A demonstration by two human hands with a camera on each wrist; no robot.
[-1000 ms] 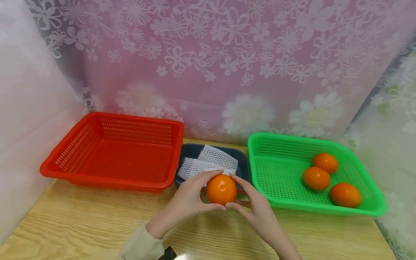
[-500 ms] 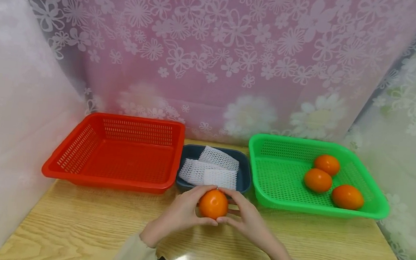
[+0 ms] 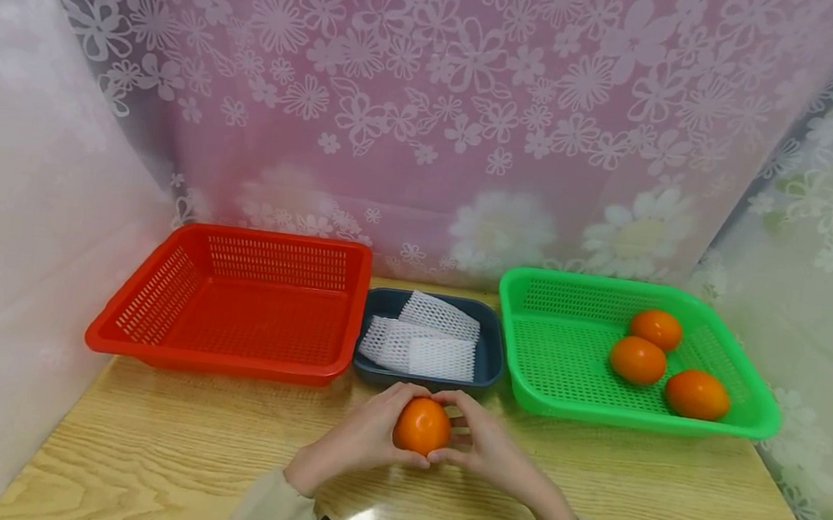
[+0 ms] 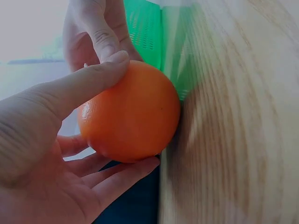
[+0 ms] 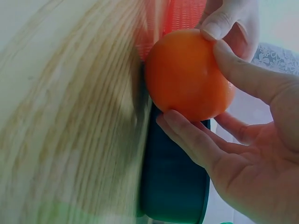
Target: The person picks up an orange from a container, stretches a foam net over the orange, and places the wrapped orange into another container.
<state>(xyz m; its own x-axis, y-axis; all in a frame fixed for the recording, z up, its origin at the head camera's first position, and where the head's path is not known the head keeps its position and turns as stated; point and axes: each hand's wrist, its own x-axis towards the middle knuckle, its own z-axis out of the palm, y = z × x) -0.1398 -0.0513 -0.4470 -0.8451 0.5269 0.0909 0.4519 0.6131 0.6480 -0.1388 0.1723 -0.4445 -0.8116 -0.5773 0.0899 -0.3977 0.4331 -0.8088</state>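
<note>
An orange (image 3: pixel 422 426) is held between both hands, in front of the dark blue tray (image 3: pixel 491 368). My left hand (image 3: pixel 362 432) grips its left side, thumb near me and fingers round the far side. On the other side my right hand (image 3: pixel 490 454) holds it in the same way, and the thumb tips nearly meet. Both wrist views show the orange (image 4: pixel 133 114) close to the wooden tabletop (image 4: pixel 233 140); whether it touches the wood I cannot tell. Several white foam net sleeves (image 3: pixel 441 358) lie in the tray.
To the left stands a red basket (image 3: pixel 225 365) with nothing seen inside. A green basket (image 3: pixel 560 406) at the right holds three oranges (image 3: pixel 637 361). Behind them hangs a pink flowered curtain (image 3: pixel 416 109), with pale sheets at both sides.
Both hands have drawn the orange toward me and down from the tray's front edge to over the table. The foam net sleeves are now in full sight.
</note>
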